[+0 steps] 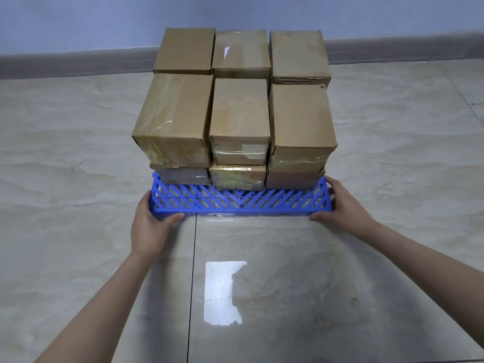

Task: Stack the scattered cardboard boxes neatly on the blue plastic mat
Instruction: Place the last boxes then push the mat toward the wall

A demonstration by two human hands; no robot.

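Several brown cardboard boxes (239, 113) stand stacked in two layers, in three columns, on a blue plastic lattice mat (235, 200) on the floor. Only the mat's near strip shows in front of the boxes. My left hand (150, 224) grips the mat's near left corner, thumb along the front edge and fingers on the side. At the near right corner my right hand (340, 205) grips the mat the same way. Some boxes are wrapped in clear tape.
Glossy beige marble-patterned floor tiles (78, 142) surround the mat. A pale blue wall with a grey skirting board (78, 64) runs just behind the stack. A bright window reflection (222, 292) lies on the tile near me.
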